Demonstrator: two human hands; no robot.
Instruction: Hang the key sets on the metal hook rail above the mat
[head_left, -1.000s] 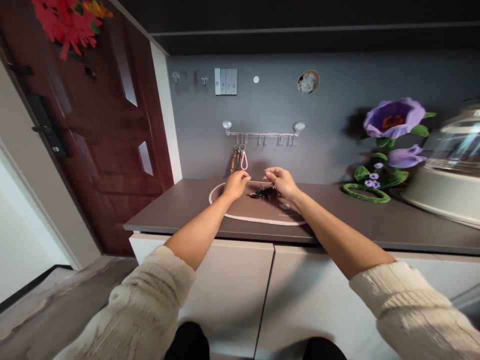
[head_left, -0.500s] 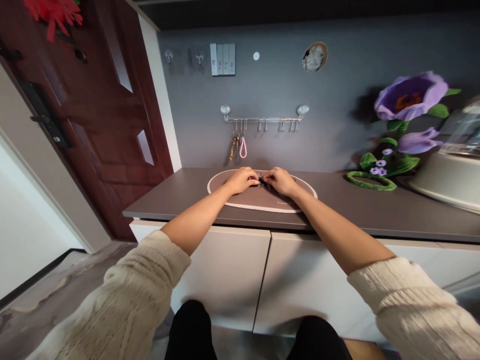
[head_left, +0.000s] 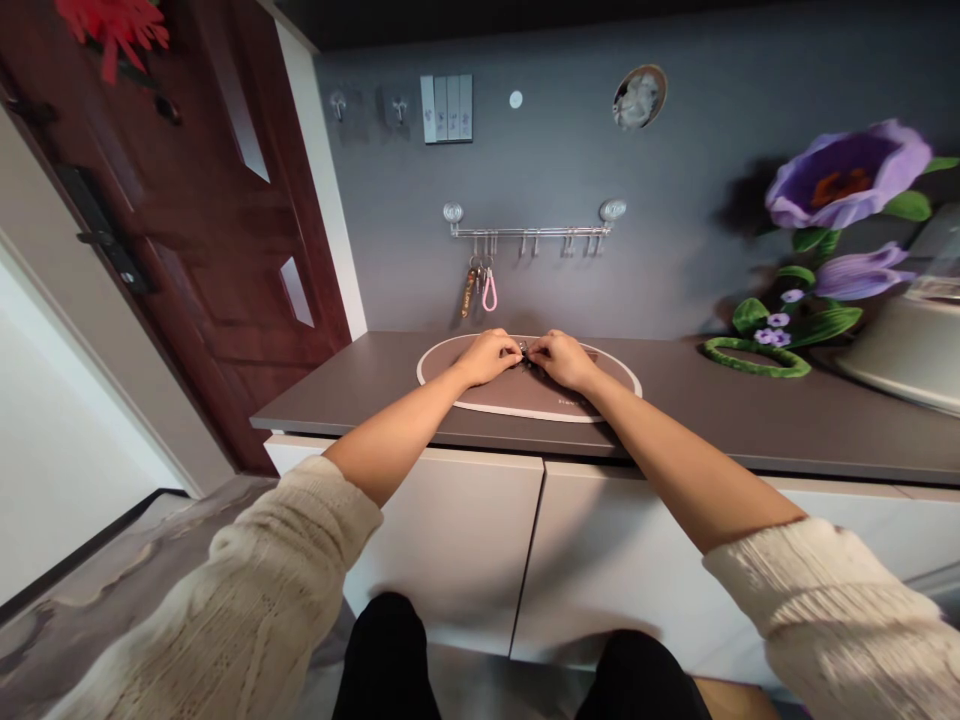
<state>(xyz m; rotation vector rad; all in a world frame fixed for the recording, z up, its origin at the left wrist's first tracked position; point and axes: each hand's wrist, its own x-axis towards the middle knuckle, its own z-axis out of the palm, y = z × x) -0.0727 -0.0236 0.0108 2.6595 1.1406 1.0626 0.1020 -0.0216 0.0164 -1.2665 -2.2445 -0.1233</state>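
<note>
My left hand point(head_left: 491, 357) and my right hand point(head_left: 559, 358) meet over an oval brown mat point(head_left: 510, 398) with a pale border. Between the fingertips sits a small dark thing point(head_left: 525, 356) with shiny metallic parts, too small and too covered to name. Both hands are closed, pinching it from either side just above the mat. Pale lettering shows on the mat near my right wrist.
Behind the mat, a wall rail point(head_left: 532, 233) with hooks carries keys with a pink loop point(head_left: 490, 290). Purple artificial flowers point(head_left: 840, 190) and a pale domed object point(head_left: 907, 350) stand to the right. A dark red door point(head_left: 202, 230) is on the left.
The view has shifted slightly. Both hands stay at the same place over the mat, with only small finger movements around the dark thing.
</note>
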